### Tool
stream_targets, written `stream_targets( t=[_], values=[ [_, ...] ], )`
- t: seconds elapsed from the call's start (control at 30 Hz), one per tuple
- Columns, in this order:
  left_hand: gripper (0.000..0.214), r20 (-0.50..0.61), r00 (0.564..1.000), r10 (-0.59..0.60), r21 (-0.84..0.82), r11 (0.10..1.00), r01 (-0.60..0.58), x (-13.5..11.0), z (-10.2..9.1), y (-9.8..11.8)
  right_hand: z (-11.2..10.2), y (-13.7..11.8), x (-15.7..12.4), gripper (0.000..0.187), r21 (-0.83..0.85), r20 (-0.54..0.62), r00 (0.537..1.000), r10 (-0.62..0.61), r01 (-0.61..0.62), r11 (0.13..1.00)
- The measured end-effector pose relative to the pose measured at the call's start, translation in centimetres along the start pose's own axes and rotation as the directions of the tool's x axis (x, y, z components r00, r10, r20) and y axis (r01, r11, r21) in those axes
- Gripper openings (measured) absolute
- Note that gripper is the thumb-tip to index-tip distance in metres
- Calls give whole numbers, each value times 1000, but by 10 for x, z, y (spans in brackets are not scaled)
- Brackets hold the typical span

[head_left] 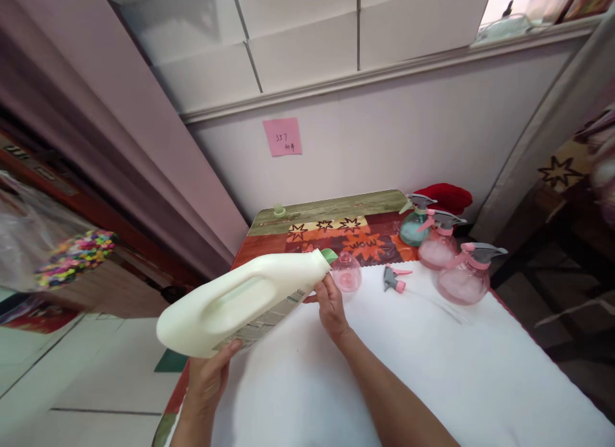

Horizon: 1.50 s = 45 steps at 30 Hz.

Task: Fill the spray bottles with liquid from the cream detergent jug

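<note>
A large cream plastic jug (pixel 269 277) with a built-in handle is tilted almost onto its side, its uncapped mouth toward the right. My left hand (pixel 211 373) holds it from below near the base. My right hand (pixel 331 306) has its fingers against the underside of the neck. Just behind the mouth shows a green piece (pixel 329 255), partly hidden, so its kind is unclear. Close to the mouth stands a round pink clear bottle (pixel 346 274) without a spray head. A grey and pink trigger spray head (pixel 394 278) lies to its right, its clear tube trailing across the white cloth.
Two pink spray bottles (pixel 464 282) (pixel 437 245) and a green spray bottle (pixel 414 226) line the table's right side. White cloth (pixel 298 396) covers the nearer tabletop. A small green ring-shaped piece (pixel 279 210) sits at the back left. Behind is a wall with a pink note (pixel 282 137).
</note>
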<state>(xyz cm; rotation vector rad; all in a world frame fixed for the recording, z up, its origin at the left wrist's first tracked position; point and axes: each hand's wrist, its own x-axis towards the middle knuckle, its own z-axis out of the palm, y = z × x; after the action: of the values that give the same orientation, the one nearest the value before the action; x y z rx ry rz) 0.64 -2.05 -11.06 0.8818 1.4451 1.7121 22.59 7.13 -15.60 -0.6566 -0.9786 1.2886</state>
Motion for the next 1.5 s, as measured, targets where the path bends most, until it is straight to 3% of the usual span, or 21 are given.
stream_targets(
  t=[0.47,0.97,1.5],
  values=[
    [69,56,993,107,85,990,-111,8,15,32,-5,-10,10,40,86,-52,998,18,-14,996],
    [68,83,984,157,130,977,-167,22,24,43,-9,-9,17,40,199,-93,989,111,-91,976],
    [65,-23,994,108,130,986,-104,36,24,44,-6,-6,20,38,240,-119,982,145,-114,964]
  ],
)
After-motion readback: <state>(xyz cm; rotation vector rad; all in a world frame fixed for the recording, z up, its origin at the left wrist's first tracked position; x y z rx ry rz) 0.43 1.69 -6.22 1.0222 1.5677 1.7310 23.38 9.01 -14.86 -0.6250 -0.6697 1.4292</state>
